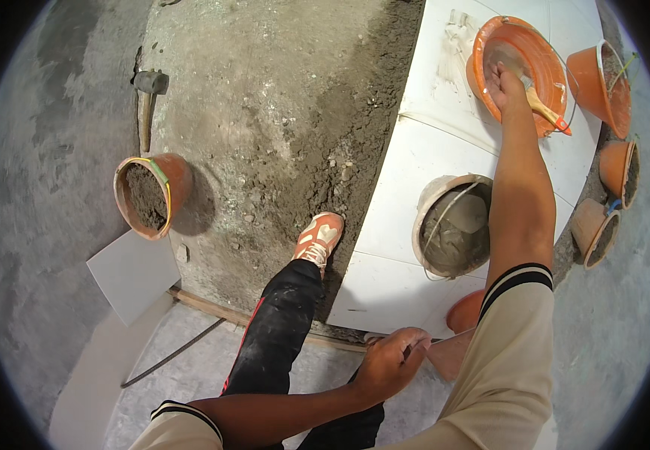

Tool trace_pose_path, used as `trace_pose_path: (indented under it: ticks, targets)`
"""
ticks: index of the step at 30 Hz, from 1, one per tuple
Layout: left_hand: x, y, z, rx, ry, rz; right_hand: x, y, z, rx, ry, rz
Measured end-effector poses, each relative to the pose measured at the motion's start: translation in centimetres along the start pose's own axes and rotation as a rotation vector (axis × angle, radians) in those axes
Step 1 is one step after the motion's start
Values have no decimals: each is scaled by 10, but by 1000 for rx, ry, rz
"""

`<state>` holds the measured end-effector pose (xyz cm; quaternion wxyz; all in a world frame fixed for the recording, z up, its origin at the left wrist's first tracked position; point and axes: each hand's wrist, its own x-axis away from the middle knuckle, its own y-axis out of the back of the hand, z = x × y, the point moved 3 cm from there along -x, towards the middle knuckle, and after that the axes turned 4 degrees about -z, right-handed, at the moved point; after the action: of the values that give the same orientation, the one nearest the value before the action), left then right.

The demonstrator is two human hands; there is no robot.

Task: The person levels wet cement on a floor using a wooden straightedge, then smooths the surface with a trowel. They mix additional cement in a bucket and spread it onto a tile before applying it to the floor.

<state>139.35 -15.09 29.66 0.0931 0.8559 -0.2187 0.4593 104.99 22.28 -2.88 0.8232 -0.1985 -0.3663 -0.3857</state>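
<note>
My right arm reaches over the white tiles, and my right hand is inside an orange bucket with cloudy liquid. Its fingers look curled; anything in them is hidden. Beside that hand a paintbrush leans across the rim, its wooden handle tipped in orange. My left hand is low in front of me with bent fingers, near an orange bucket partly covered by my right sleeve. Whatever the left fingers hold cannot be made out. Between the hands, a bucket of wet grey mortar rests on the tiles.
White tiles border rough mortar bedding, where my shoe stands. At left are a mallet, a bucket of dry mix and a loose tile. Several buckets line the right edge. A rod lies below.
</note>
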Motion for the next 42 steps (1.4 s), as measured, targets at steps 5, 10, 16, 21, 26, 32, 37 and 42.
trace_pose_path:
  ticks: [5,10,16,21,26,32,37,42]
  targets:
    - [-18,1,-7,47,67,84,-27,50,25,-493,-179,322]
    - [-26,4,14,50,89,-70,90,-2,42,-755,-181,731]
    - [-24,-6,28,136,118,-100,237,93,-4,-842,-256,1034]
    - [-10,-24,41,168,161,-63,289,180,-83,-143,-166,397]
    - [0,-35,50,219,212,-56,342,201,-97,490,119,-57]
    - [-2,-35,38,253,242,-77,346,178,-33,1075,492,-123]
    - [-8,-30,42,230,101,-130,246,90,29,693,837,19]
    - [-13,-22,29,320,133,-138,81,30,34,353,315,68]
